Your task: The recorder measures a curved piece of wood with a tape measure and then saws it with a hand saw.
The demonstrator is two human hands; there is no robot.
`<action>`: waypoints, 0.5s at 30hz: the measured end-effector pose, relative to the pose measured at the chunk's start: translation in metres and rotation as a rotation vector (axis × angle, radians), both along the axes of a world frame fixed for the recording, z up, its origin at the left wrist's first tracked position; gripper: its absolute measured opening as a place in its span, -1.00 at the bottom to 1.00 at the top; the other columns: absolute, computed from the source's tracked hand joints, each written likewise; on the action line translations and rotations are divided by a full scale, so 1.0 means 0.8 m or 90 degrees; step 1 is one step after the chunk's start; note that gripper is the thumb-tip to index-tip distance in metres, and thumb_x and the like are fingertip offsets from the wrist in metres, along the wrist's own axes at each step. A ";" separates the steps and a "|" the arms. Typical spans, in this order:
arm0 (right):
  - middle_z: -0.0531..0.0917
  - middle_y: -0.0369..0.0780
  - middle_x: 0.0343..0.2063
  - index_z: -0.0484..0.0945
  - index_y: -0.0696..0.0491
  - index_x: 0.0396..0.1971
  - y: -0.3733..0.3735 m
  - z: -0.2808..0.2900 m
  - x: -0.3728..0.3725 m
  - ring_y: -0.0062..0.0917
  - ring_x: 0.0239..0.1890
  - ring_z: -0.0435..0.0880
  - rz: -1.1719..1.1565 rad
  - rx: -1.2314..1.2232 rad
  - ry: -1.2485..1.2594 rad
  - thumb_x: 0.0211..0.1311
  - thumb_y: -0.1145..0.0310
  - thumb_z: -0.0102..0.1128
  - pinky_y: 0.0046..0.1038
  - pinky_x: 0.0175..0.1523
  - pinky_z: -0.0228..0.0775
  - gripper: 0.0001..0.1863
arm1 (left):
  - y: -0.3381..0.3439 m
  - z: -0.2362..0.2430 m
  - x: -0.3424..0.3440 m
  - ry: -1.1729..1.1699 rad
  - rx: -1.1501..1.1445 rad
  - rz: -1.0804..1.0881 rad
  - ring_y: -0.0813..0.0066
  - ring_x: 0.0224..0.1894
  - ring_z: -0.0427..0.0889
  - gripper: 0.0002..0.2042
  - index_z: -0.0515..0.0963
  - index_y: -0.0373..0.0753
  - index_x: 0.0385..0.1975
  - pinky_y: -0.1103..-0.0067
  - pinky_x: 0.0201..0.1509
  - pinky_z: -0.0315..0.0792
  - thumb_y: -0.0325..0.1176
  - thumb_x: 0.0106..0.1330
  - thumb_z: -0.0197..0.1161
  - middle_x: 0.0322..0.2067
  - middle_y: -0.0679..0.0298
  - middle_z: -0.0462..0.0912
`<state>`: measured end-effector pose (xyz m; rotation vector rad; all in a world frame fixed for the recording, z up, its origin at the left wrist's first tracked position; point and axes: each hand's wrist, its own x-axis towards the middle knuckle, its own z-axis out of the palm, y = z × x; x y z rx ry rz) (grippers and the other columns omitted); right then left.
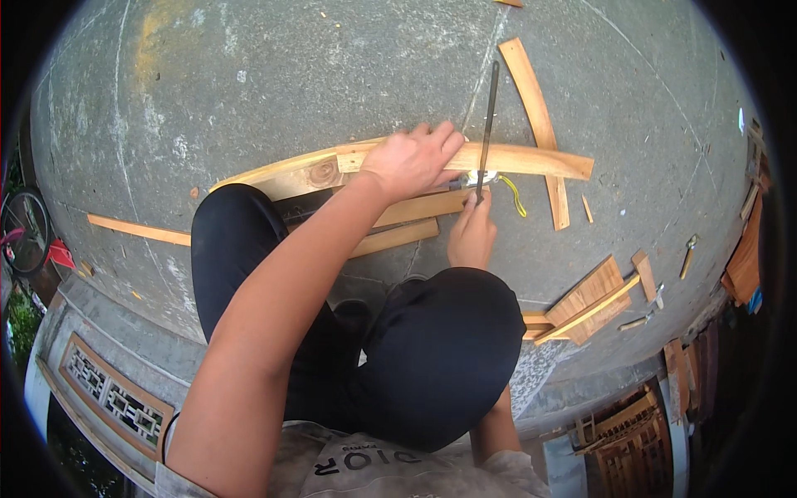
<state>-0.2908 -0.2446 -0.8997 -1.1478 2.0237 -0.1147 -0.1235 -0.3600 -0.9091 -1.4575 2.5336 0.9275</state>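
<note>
While gripping the wooden strip [544,161] — lengthwise left to right — in left hand [418,159], holds with right hand [472,235] the dark rod [491,108] crosswise, just beside the left.

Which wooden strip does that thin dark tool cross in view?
The pale strip under the left hand, its right end overlapping another strip. The dark tool in the right hand crosses this one alone.

Grey floor [299,83] bearing a long plank [529,95], thin strip [137,229], stacked boards [588,292], yellow-handled tool [686,261]
</note>
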 end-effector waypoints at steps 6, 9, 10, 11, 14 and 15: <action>0.63 0.24 -0.46 0.36 0.18 0.18 0.039 -0.011 -0.030 0.26 -0.32 0.63 0.016 -0.011 0.087 0.59 0.30 0.00 0.14 -0.30 0.38 -0.66 | -0.005 -0.001 -0.018 0.042 -0.070 -0.012 0.27 -0.13 0.68 -0.56 0.43 -0.19 -0.04 0.42 -0.24 0.70 0.08 0.41 0.20 -0.14 0.21 0.50; 0.64 0.24 -0.44 0.36 0.15 0.18 -0.029 -0.007 -0.005 0.24 -0.30 0.64 0.038 -0.117 -0.030 0.59 0.33 -0.02 0.11 -0.31 0.40 -0.69 | -0.011 -0.002 -0.011 0.013 -0.020 0.007 0.28 -0.08 0.67 -0.53 0.44 -0.19 0.00 0.41 -0.16 0.70 0.08 0.36 0.25 -0.08 0.23 0.50; 0.63 0.18 -0.47 0.41 0.14 0.19 -0.007 0.005 -0.015 0.20 -0.32 0.64 0.033 -0.045 0.035 0.62 0.28 -0.05 -0.04 -0.33 0.38 -0.67 | -0.009 -0.003 -0.016 0.008 -0.038 -0.017 0.28 -0.08 0.67 -0.53 0.44 -0.19 0.00 0.41 -0.16 0.70 0.08 0.37 0.25 -0.07 0.23 0.50; 0.63 0.18 -0.47 0.41 0.14 0.19 0.020 -0.001 -0.030 0.20 -0.32 0.64 0.032 -0.049 0.047 0.62 0.28 -0.05 -0.04 -0.33 0.38 -0.67 | -0.010 -0.003 -0.023 0.002 -0.058 -0.047 0.28 -0.07 0.67 -0.53 0.43 -0.19 -0.01 0.41 -0.16 0.70 0.08 0.37 0.25 -0.07 0.24 0.50; 0.62 0.22 -0.49 0.39 0.17 0.11 0.036 -0.018 -0.043 0.23 -0.35 0.61 0.003 0.009 0.015 0.60 0.37 -0.06 0.09 -0.37 0.32 -0.75 | -0.009 -0.005 -0.023 0.001 -0.072 -0.032 0.28 -0.08 0.67 -0.54 0.43 -0.19 -0.02 0.41 -0.15 0.70 0.08 0.37 0.24 -0.07 0.25 0.50; 0.62 0.22 -0.48 0.39 0.15 0.10 -0.010 0.001 -0.017 0.23 -0.33 0.62 0.019 -0.062 -0.001 0.60 0.36 -0.06 0.09 -0.35 0.34 -0.76 | -0.007 -0.001 -0.019 0.001 -0.063 -0.034 0.28 -0.08 0.67 -0.54 0.43 -0.19 -0.02 0.41 -0.15 0.70 0.08 0.37 0.24 -0.07 0.25 0.50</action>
